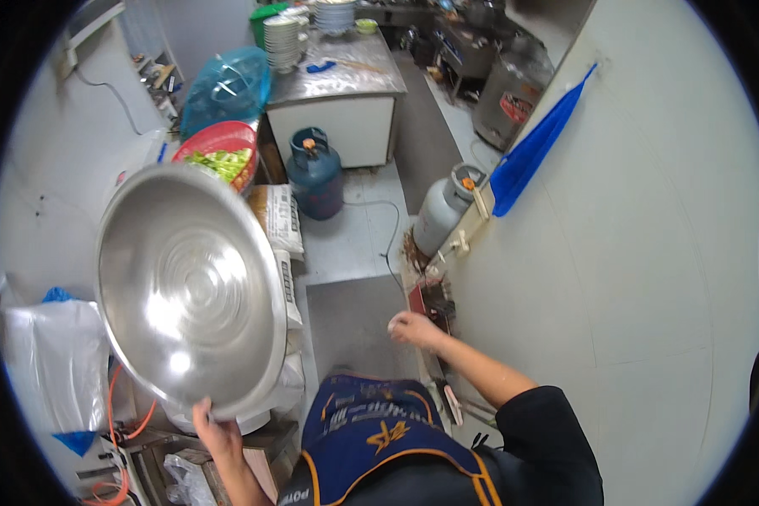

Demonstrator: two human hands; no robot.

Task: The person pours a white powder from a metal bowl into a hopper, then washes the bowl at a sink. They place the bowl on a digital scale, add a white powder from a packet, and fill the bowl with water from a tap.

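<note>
My left hand (219, 432) grips the lower rim of a large, shiny metal basin (196, 287). The basin is tilted up on its side, so its round inside faces me, and nothing lies in it. My right hand (417, 330) hangs over the floor mat, away from the basin. Its fingers are curled closed, and whether anything is inside them is hidden. Behind the basin's upper edge, a red basket (228, 133) holds chopped green vegetables (222, 164).
A white wall with a hanging blue cloth (538, 143) borders my right. Ahead stand a grey gas cylinder (437, 219), a dark teal one (314, 179) and a metal-topped counter (346, 80) with stacked bowls (282, 44). Printed sacks (277, 221) lie beside the basin; a cable crosses the floor.
</note>
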